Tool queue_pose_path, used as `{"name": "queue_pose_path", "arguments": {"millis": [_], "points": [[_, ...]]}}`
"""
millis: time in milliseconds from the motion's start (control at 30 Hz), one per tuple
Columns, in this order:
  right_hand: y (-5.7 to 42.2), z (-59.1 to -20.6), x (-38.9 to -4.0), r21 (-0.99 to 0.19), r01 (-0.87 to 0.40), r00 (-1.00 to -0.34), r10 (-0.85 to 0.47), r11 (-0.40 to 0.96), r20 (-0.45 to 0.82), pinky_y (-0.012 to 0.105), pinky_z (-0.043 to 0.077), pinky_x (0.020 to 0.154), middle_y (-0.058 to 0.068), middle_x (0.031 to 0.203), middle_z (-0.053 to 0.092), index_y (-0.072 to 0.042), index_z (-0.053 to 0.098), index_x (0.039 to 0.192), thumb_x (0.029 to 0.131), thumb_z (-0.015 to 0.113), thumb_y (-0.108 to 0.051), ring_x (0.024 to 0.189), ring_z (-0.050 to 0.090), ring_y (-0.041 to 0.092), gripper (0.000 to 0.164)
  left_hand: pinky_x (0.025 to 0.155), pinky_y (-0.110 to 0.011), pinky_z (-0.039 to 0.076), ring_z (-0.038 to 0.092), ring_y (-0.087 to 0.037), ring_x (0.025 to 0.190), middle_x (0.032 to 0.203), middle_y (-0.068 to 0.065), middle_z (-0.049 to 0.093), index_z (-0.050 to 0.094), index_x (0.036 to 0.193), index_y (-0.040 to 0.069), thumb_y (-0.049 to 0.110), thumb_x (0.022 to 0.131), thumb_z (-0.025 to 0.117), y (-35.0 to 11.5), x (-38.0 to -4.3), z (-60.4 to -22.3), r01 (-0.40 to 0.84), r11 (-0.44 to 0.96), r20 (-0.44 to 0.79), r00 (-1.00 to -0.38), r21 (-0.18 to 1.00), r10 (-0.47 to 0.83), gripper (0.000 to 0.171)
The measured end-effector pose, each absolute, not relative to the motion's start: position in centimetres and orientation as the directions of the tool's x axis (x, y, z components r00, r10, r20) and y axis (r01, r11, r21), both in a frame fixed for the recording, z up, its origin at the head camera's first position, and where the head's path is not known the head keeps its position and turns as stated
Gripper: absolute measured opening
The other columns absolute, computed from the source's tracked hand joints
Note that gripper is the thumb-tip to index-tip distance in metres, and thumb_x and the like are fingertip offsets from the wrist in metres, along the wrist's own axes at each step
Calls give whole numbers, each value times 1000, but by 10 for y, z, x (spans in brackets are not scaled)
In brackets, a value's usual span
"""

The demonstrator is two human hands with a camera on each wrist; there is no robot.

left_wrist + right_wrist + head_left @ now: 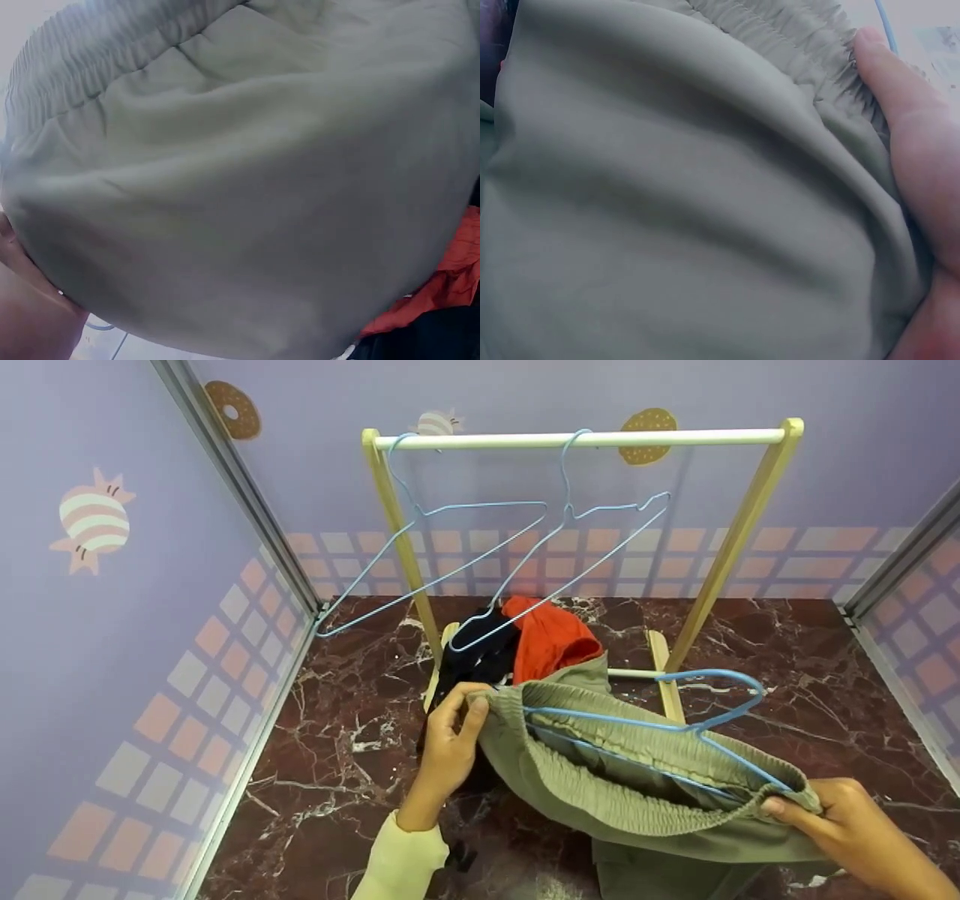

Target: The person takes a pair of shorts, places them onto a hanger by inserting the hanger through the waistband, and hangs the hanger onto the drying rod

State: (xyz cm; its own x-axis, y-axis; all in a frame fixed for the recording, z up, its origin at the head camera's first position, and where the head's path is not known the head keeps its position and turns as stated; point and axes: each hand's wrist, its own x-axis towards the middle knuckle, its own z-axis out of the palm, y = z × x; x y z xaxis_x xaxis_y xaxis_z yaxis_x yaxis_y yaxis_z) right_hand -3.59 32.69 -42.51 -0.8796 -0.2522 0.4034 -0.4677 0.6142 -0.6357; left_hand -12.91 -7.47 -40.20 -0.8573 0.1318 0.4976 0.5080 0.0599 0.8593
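With fingers and thumb, the left hand (448, 742) and right hand (859, 825) pinch opposite ends of the waistband (600, 799) of the green pants (675, 846), held above the marble surface (352, 765), between its side edges. The waistband slants from far left to near right; the blue hanger (697, 728) inside points its hook toward the far edge.

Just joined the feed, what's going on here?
A person's left hand and right hand grip the waistband of a green garment, one at each end, with a blue hanger inside. Its hook sticks out, clear of the rack. Two other hangers hang bare there; red clothing and black clothing lie beyond the garment.
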Motion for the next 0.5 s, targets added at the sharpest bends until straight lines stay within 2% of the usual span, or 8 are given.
{"name": "queue_pose_path", "arguments": {"millis": [100,267,500], "points": [[330,-422,-34,-645,-454,-886,-234,615,400,12,32,43,-15,51,44,-21,55,57,72,65,12,43,40,-6,38,68,-26,47,53,-7,75,85,-6,56,56,101,-2,-4,90,46,-73,-130,-405,494,35,484,-861,868,160,15],[334,-419,-31,-633,-457,-874,-183,625,450,13,29,42,-14,48,37,-22,46,52,74,63,13,43,35,-7,44,70,-31,50,56,-8,79,90,-10,57,54,106,-4,-2,91,46,-68,-131,-410,468,13,456,-867,884,200,17],[340,-420,-29,-644,-438,-875,-131,627,467,13,23,37,-9,46,29,-18,38,49,78,58,15,40,23,-7,48,72,-26,48,55,-12,77,85,-8,55,52,110,2,2,91,49,-62,-131,-415,455,65,423,-864,888,275,19]]}}
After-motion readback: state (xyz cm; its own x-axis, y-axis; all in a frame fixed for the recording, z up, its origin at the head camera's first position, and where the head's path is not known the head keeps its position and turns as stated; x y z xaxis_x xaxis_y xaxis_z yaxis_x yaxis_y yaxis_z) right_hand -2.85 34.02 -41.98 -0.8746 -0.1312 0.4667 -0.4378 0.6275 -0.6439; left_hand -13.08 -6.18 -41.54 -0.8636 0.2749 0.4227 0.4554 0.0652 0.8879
